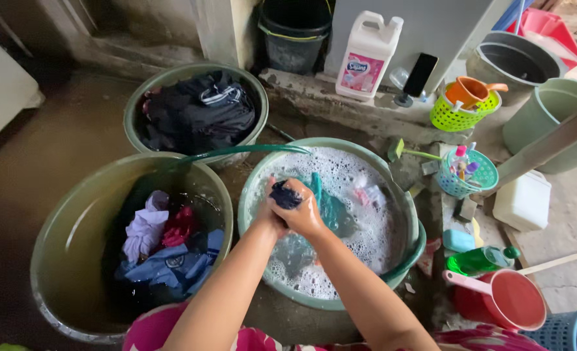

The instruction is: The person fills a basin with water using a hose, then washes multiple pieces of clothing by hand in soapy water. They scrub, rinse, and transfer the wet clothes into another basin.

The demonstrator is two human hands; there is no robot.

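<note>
Both hands point(293, 211) pressed together, clenched around dark blue cloth point(283, 194), above foamy green basin point(256, 188)

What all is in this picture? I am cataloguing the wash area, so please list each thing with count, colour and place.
soapy basin: one, pale green, centre, full of foam
teal garment: one, in the foam beside the hands
dark cloth: one, navy, bunched in the grip of both hands
rinse basin: one, olive green, left, holding wet clothes
far basin: one, green, upper left, piled with dark clothes
hose: one, green, running over the basins' rims
detergent jug: one, white with pink label, on the ledge
phone: one, black, propped on the ledge
small baskets: two, lime and teal, right
red dipper: one, lower right
left hand: one, on the cloth
right hand: one, clasping the cloth
</note>
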